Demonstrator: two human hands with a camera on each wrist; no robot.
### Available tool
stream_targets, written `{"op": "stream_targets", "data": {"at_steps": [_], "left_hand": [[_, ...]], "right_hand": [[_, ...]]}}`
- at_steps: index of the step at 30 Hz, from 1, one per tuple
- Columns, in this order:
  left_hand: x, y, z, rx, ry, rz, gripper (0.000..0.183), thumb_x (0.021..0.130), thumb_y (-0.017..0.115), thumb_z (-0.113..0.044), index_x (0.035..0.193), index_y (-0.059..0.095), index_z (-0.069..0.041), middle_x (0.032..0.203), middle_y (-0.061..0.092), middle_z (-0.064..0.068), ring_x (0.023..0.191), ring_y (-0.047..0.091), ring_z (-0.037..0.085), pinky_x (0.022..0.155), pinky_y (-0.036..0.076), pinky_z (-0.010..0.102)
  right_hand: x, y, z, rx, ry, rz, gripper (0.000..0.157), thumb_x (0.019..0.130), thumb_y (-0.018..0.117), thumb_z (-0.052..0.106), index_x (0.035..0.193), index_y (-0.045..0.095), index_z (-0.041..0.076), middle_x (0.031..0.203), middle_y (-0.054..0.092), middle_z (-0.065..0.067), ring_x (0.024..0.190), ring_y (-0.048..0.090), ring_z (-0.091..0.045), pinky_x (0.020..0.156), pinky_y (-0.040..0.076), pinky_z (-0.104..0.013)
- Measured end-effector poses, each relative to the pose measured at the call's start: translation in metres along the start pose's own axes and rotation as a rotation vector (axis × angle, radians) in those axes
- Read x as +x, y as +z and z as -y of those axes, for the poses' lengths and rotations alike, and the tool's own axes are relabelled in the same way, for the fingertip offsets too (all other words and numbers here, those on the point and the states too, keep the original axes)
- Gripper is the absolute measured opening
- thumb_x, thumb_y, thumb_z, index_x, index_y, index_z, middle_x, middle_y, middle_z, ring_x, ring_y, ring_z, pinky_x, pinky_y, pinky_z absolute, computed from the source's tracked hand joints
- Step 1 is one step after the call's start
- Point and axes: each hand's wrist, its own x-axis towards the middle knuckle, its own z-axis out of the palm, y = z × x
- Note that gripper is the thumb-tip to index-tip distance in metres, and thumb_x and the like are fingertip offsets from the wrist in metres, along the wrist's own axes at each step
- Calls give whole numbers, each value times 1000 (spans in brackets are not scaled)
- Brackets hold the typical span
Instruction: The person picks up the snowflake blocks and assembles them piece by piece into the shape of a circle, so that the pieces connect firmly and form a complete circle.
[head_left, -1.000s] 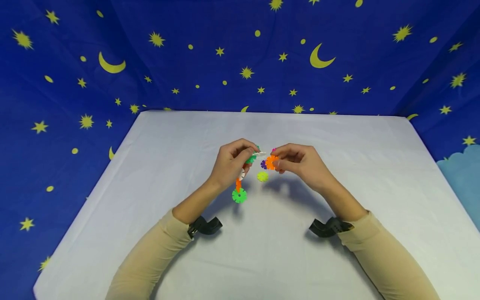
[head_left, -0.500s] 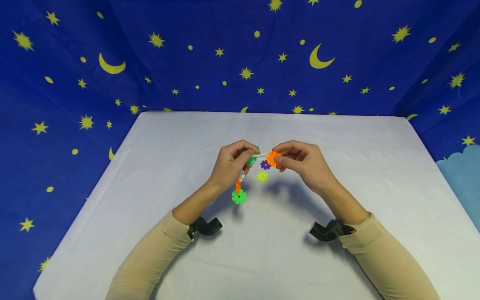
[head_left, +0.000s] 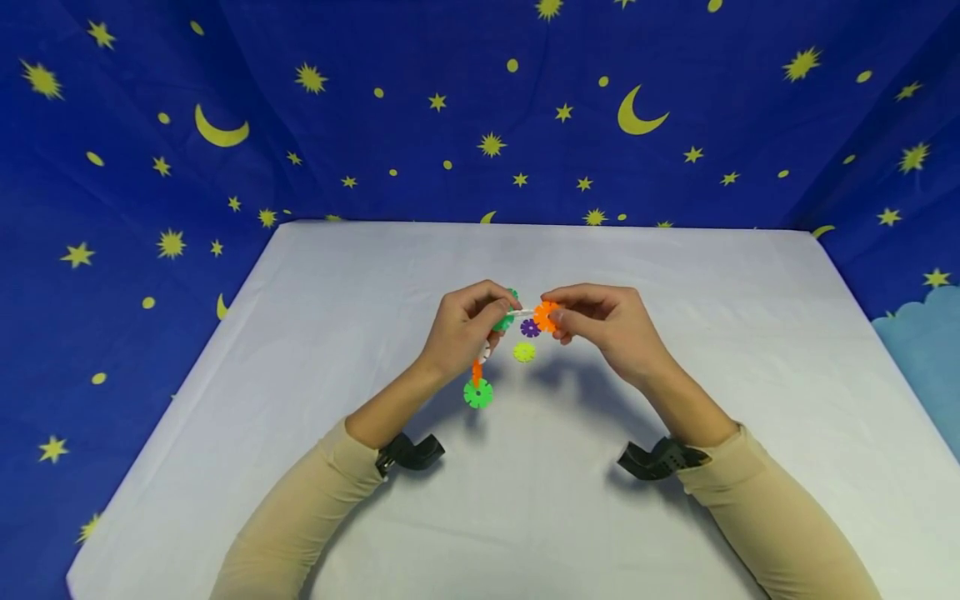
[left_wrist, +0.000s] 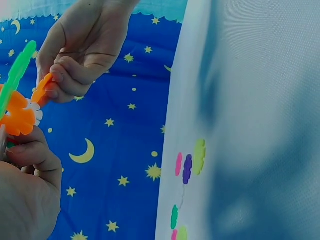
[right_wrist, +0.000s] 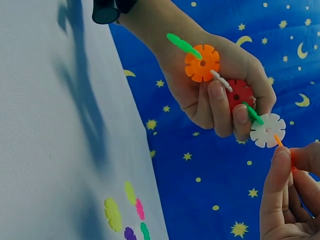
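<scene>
My left hand (head_left: 459,332) grips a chain of notched plastic discs above the table. In the right wrist view the chain runs from a green disc (right_wrist: 183,46) through an orange disc (right_wrist: 202,63) and a small white disc (right_wrist: 221,80), seen edge-on, to a red disc (right_wrist: 240,94), a second green disc (right_wrist: 253,114) and a white end disc (right_wrist: 268,131). My right hand (head_left: 609,329) pinches another orange disc (head_left: 546,317) between thumb and fingers. That disc's edge meets the rim of the white end disc at a notch. Fingers partly cover the red disc.
Loose discs lie on the white-covered table (head_left: 570,517) below the hands: yellow (head_left: 524,352), purple (head_left: 530,328), pink (left_wrist: 179,164) and green (left_wrist: 174,217) among them. A blue curtain (head_left: 420,50) with stars and moons surrounds the table's back and sides.
My right hand has shifted slightly away from me and to the right with the orange disc, exposing more of the purple disc. My left hand and the chain have hardly moved.
</scene>
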Motion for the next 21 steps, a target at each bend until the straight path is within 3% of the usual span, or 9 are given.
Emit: {"op": "stream_targets", "data": {"at_steps": [11,21], "left_hand": [[0,1,1,77,9,12,17,98,52,-9,98,66,1,66,54,10,47,44,22,40,40,29],[-1,1,4,161,106,25,21,101,48,-14,96,62,1,61,52,1,45,45,17,38,41,30]], "right_hand": [[1,0,-2,16,14,-4,21,88,69,3,108,67,-2,96,65,-18,71,64,-29,66,57,-36],[-1,3,1,40,44,22,14,89,66,2,102,65,-5,95,64,-21,64,64,-26,63,57,-38]]}}
